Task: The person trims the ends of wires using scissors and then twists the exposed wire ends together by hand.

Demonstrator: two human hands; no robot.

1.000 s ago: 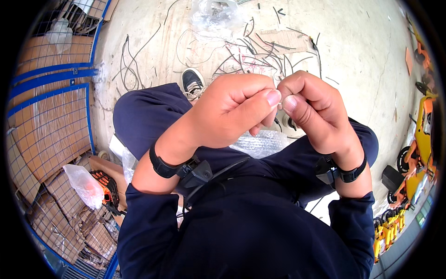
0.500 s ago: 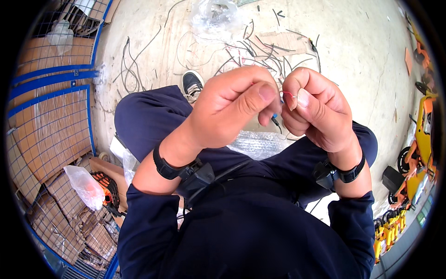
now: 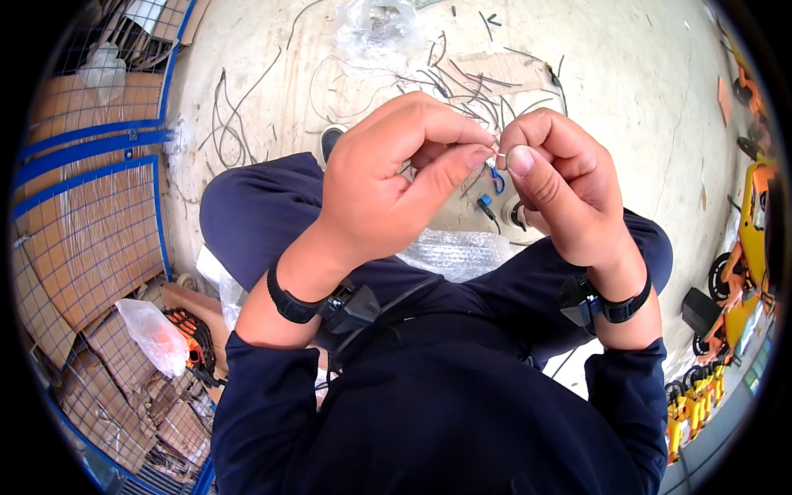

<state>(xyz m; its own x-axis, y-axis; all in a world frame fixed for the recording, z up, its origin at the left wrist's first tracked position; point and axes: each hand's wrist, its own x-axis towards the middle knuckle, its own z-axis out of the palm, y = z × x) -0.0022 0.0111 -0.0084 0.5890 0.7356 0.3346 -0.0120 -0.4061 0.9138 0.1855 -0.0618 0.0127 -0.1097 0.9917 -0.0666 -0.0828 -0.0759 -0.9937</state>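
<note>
My left hand is closed, its thumb and forefinger pinched on a thin wire. A short pale stretch of that wire spans the small gap to my right hand, whose thumb and forefinger pinch it too. Both hands are held up over my lap with the fingertips almost meeting; most of the wire is hidden in the fingers. Just below them are a blue loop and a blue connector on a black lead. I cannot tell whether these join the pinched wire.
Cut black cables lie scattered on the floor beyond my hands, beside a flat cardboard piece and a clear plastic bag. Bubble wrap is between my legs. A blue mesh cage stands left; yellow machines line the right.
Both hands have shifted slightly up and left. My left fingers have lifted, uncovering the blue loop and connector. A red strand showed between the fingertips before; a pale stretch shows now.
</note>
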